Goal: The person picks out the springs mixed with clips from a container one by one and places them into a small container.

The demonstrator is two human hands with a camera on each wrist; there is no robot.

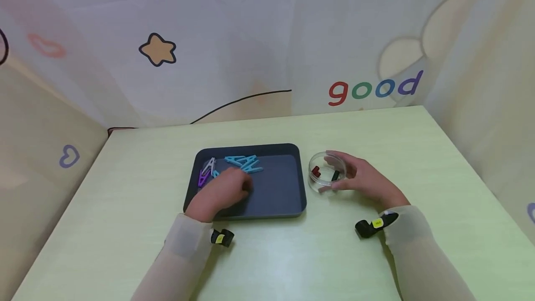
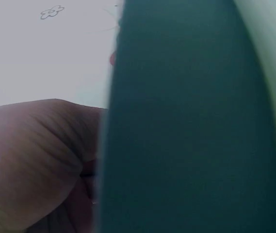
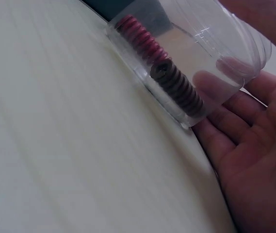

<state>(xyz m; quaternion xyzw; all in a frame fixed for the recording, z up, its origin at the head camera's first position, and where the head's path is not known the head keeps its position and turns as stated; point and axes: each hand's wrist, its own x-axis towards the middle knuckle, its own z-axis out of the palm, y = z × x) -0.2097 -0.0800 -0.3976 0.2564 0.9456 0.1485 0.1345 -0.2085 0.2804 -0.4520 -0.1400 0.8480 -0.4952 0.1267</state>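
In the head view, my left hand [image 1: 221, 193] reaches down into a dark grey tray [image 1: 282, 189]. Its fingertips are hidden, so whether they hold anything cannot be seen. Light blue clothespins [image 1: 250, 164] lie just beyond that hand, with a purple clothespin [image 1: 203, 178] and a pale grey clothespin [image 1: 209, 166] to its left. My right hand [image 1: 369, 181] grips a clear round jar [image 3: 188, 34] from the right side, thumb and fingers around it. Inside the jar lie a red coil spring [image 3: 140, 39] and a dark coil spring [image 3: 179, 88].
The tray's dark wall [image 2: 191, 121] fills much of the left wrist view. Both tray and jar stand on a pale wooden table [image 1: 292, 259], the jar just right of the tray. A printed cloth [image 1: 251, 36] hangs behind the table and along its sides.
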